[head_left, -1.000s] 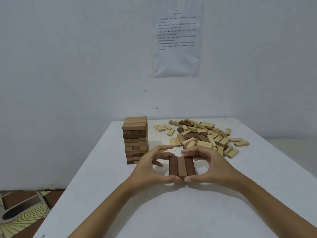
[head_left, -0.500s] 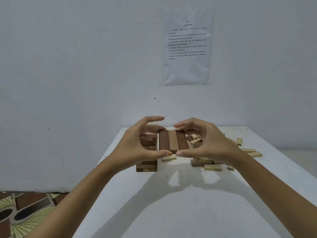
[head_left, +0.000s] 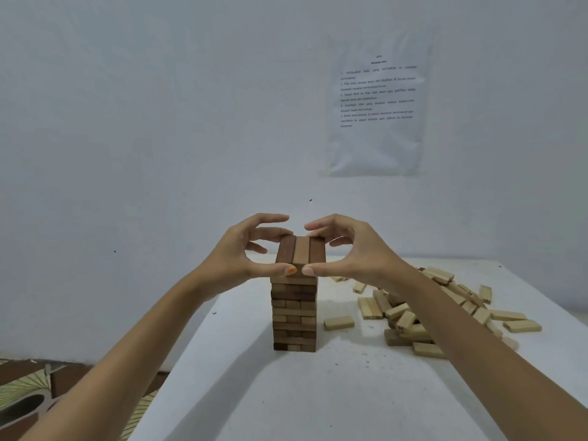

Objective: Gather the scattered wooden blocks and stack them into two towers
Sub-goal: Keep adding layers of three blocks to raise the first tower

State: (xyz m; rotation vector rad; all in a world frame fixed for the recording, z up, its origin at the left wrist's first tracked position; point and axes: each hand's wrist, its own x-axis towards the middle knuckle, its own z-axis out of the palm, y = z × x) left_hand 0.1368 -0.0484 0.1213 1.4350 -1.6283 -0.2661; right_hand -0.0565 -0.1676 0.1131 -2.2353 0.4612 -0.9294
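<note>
Pinches a layer of three blocks (head_left: 300, 253) between left hand (head_left: 241, 251) and right hand (head_left: 359, 254): thumbs on the near end, curled fingers (head_left: 270, 232) over the far end. Sits at the top of the tower (head_left: 294, 313) on the table (head_left: 318, 396); cannot tell whether fully seated. Likely to skew on uneven release. Likely to topple the tower under sideways pressure or off-centre placement, scattering it into the loose blocks (head_left: 429, 308) nearby.

Three-block layer (head_left: 300, 254) — dark, light, dark — level at tower (head_left: 294, 316) top; loose pale blocks (head_left: 397, 313) scattered right.
</note>
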